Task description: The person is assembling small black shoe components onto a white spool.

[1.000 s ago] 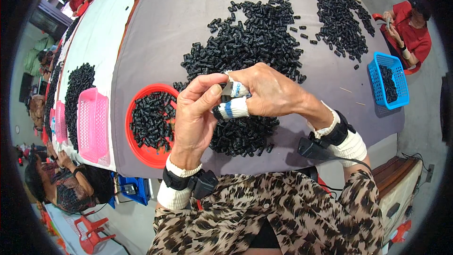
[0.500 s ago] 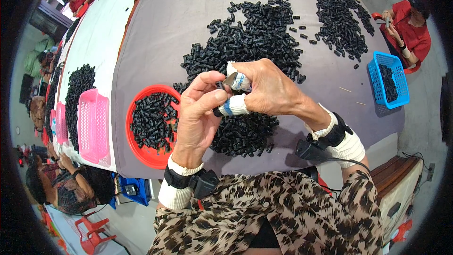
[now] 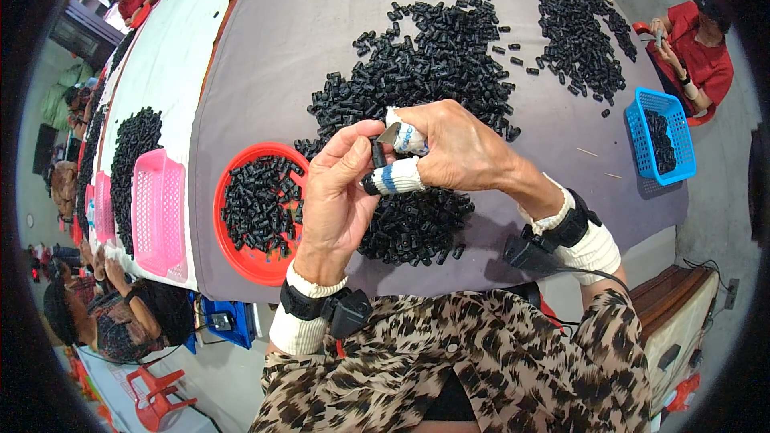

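Over the front of the table, my left hand (image 3: 341, 184) pinches a small black cylindrical plastic piece (image 3: 378, 154) between thumb and fingertips. Close against it, my right hand (image 3: 461, 148) grips a small metal blade (image 3: 391, 134), whose tip lies at the upper end of the piece. White knitted finger covers wrap the right thumb and forefinger. The blade's rear end is hidden inside that hand. Beneath and beyond both hands spreads a large heap of similar black pieces (image 3: 425, 72).
Left of my hands sits a round red tray (image 3: 227, 236) of black pieces. A pink basket (image 3: 159, 216) stands farther left, a blue basket (image 3: 674, 144) at the right edge. Thin sticks (image 3: 588, 151) lie on the grey cloth. A co-worker in red (image 3: 694, 56) sits at the right.
The black piece now shows more of its length and stands more upright in my left fingers. My left thumb has shifted slightly up and left; the blade stays close to the piece.
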Available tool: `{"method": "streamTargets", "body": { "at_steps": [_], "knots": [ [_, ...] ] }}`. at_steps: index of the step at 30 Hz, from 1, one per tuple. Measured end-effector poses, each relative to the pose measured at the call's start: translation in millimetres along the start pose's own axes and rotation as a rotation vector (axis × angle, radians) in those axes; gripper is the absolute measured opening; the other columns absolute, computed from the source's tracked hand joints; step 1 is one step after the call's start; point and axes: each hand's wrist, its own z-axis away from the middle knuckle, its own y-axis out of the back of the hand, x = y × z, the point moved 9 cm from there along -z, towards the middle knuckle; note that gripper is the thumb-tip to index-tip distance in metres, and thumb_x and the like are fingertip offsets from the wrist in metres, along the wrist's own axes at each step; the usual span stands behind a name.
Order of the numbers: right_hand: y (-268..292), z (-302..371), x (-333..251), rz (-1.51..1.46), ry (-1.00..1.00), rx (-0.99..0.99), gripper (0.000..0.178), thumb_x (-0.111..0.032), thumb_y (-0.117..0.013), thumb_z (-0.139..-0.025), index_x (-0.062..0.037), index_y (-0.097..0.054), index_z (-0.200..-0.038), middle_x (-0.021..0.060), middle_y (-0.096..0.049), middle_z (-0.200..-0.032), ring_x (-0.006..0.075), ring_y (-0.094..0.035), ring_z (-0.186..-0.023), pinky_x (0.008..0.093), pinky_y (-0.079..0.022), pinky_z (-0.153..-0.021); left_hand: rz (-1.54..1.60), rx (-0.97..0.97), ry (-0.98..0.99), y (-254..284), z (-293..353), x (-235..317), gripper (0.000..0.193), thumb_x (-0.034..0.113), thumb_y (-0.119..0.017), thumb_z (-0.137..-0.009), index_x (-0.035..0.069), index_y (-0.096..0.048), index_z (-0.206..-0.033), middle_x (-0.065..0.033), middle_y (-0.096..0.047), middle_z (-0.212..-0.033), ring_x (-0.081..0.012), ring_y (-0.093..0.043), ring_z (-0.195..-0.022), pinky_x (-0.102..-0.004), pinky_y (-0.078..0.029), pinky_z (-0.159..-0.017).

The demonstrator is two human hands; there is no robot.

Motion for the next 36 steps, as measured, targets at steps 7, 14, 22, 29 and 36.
{"method": "streamTargets", "body": {
  "at_steps": [7,14,22,29,36],
  "knots": [
    [-5.5,-1.4,-2.8,0.004,0.008,-0.067,0.038,-0.034,-0.067,-0.065,0.0018,-0.056,-0.072,0.0140,-0.057,-0.061,0.0259,-0.055,-0.055,0.0362,-0.042,-0.054,0.043,-0.081,0.006,-2.4,0.6,0.6,0.020,0.010,-0.053,-0.088,-0.001,-0.056,-0.105,-0.0084,-0.061,-0.092,-0.0144,-0.060,-0.082,-0.0276,-0.050,-0.075],
    [-12.0,-3.0,5.6,0.103,-0.007,-0.138,0.038,-0.033,-0.073,-0.068,-0.0001,-0.058,-0.079,0.0050,-0.055,-0.063,0.0142,-0.051,-0.056,0.0303,-0.041,-0.052,-0.024,-0.016,0.003,1.1,0.1,0.9,0.020,0.009,-0.054,-0.088,-0.001,-0.057,-0.104,-0.0094,-0.062,-0.094,-0.0152,-0.062,-0.083,-0.0283,-0.051,-0.074],
    [-14.4,-2.3,5.8,0.113,0.058,-0.122,0.036,-0.032,-0.070,-0.072,0.0001,-0.057,-0.082,0.0071,-0.056,-0.063,0.0151,-0.051,-0.055,0.0316,-0.042,-0.052,-0.051,-0.010,-0.007,0.9,0.4,1.5,0.020,0.009,-0.055,-0.087,-0.001,-0.057,-0.104,-0.0084,-0.062,-0.093,-0.0141,-0.061,-0.083,-0.0278,-0.050,-0.076],
    [-15.8,0.6,7.3,0.151,0.110,-0.081,0.034,-0.029,-0.069,-0.072,-0.0003,-0.056,-0.084,0.0094,-0.056,-0.063,0.0181,-0.050,-0.054,0.0323,-0.042,-0.052,-0.072,0.019,-0.004,3.4,2.3,2.6,0.019,0.009,-0.055,-0.087,-0.001,-0.058,-0.103,-0.0076,-0.062,-0.092,-0.0127,-0.060,-0.083,-0.0268,-0.049,-0.075],
    [-14.2,-2.2,2.0,0.084,0.085,-0.063,0.036,-0.030,-0.071,-0.070,0.0000,-0.056,-0.084,0.0090,-0.056,-0.064,0.0183,-0.050,-0.055,0.0321,-0.042,-0.053,-0.055,-0.016,-0.003,3.8,4.6,4.5,0.019,0.010,-0.055,-0.087,-0.001,-0.058,-0.103,-0.0093,-0.063,-0.094,-0.0147,-0.062,-0.083,-0.0277,-0.051,-0.075]
  ]
}}
